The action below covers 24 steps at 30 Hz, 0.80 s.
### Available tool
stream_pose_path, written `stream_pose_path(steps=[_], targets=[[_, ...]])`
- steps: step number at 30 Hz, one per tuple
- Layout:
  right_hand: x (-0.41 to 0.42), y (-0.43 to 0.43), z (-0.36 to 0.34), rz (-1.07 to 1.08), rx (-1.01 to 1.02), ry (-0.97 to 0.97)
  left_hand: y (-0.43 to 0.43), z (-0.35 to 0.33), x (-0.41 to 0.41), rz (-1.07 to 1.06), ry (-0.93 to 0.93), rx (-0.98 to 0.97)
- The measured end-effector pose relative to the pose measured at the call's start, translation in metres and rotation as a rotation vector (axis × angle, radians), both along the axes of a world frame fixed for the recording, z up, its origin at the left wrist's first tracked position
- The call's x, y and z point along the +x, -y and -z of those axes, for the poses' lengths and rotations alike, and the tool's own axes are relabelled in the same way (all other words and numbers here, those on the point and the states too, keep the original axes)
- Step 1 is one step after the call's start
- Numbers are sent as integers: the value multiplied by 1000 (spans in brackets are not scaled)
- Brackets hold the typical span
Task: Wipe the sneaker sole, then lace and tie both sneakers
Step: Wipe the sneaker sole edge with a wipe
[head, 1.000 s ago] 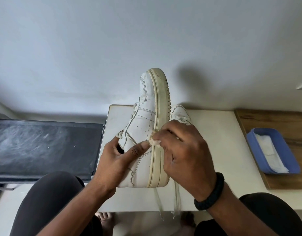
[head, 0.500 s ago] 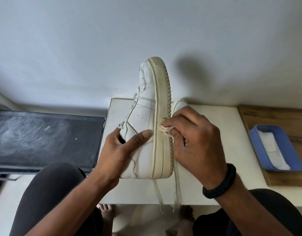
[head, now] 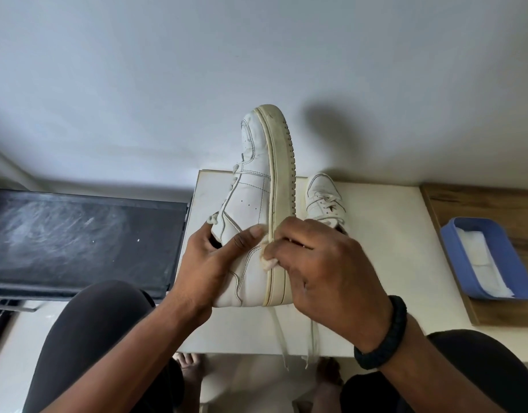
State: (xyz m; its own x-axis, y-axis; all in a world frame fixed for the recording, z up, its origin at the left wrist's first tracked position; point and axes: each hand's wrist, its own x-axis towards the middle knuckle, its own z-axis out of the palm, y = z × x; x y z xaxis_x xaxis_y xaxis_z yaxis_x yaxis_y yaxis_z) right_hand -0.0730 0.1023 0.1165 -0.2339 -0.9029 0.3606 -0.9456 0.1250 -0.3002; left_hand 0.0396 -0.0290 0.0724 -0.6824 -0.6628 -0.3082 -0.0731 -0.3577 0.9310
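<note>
Wiping stage, in progress: the left hand [head: 206, 263] is gripping the raised sneaker [head: 253, 210] above the white table [head: 390, 263], thumb pressed on its side; the right hand [head: 325, 269] is pinching a small wipe [head: 268, 257] against the yellowed sole edge [head: 283, 174]. Lacing and tying are judged still outstanding, laces hanging loose. Count: two sneakers, the second sneaker [head: 323, 201] standing far right; one blue tray [head: 522, 281].
</note>
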Motion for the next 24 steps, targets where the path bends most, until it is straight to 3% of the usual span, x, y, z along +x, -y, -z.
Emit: stream_pose_path(steps=[5, 10, 15, 20, 24], targets=[[-13, -1, 7, 175, -68, 69, 2, -1, -3, 1, 14, 0], [8, -8, 12, 22, 1, 28, 1, 1, -2, -11, 14, -26], [-3, -9, 17, 172, -68, 72, 1, 1, -5, -44, 36, -18], [20, -15, 22, 24, 34, 31, 2, 2, -4, -52, 21, 2], [3, -16, 22, 203, -111, 64, 3, 2, -6, -91, 18, 27]])
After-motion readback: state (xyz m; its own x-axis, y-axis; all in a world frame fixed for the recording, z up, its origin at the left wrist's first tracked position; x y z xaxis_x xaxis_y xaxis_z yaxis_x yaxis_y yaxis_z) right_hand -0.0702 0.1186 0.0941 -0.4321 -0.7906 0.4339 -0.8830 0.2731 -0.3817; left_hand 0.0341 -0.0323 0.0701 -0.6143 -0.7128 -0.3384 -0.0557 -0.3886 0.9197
